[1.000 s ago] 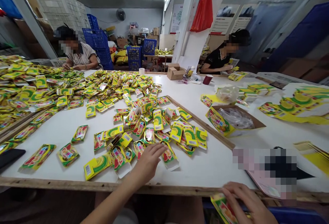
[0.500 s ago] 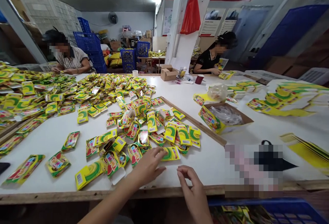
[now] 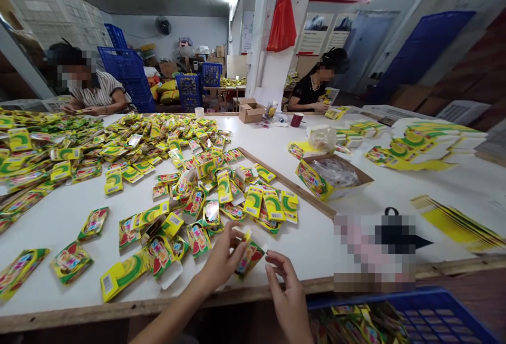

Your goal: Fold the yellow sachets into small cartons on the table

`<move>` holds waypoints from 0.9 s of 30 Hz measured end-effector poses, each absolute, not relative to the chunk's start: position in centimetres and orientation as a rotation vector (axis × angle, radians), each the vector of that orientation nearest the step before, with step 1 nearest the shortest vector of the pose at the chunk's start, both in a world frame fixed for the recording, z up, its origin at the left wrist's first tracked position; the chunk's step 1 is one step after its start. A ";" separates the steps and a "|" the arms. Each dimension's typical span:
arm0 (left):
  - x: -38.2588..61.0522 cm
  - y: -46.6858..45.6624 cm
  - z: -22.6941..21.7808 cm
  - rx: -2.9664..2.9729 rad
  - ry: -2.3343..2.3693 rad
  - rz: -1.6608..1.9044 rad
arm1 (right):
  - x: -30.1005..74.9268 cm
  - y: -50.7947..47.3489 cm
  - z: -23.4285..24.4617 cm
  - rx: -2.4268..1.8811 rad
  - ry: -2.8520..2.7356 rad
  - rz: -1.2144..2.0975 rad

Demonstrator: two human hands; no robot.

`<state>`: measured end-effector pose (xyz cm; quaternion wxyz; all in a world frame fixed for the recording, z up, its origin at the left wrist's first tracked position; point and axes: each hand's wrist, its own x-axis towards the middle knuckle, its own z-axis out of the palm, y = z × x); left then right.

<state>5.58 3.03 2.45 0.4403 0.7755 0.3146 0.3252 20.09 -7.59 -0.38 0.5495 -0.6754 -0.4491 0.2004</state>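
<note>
A small green, yellow and red printed carton [image 3: 252, 257] is tilted above the white tabletop near its front edge, with a pale flap at its right end. My left hand [image 3: 220, 259] is closed on the carton's left side, thumb in front and fingers behind. At the right end, my right hand [image 3: 288, 287] has thumb and fingertips curled in at the flap, which they appear to pinch. Just behind and left of my hands is a loose heap of similar cartons [image 3: 197, 202], some with end flaps standing up.
A wooden strip [image 3: 288, 183] divides the table [image 3: 300, 249]. Right of it stand an opened carton with plastic bags [image 3: 336, 175] and stacked flat cartons [image 3: 422, 144]. Below the front edge is a blue crate [image 3: 435, 307]. Two people [image 3: 98, 94] [image 3: 308, 94] sit across the table.
My left hand has picked up a carton from the table and turned it toward my right hand. My right hand has met its right end. The view has shifted slightly right.
</note>
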 end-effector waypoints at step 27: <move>2.3 -0.4 1.0 1.758 0.780 1.141 | 17.7 -3.7 2.1 -1.256 -1.432 0.608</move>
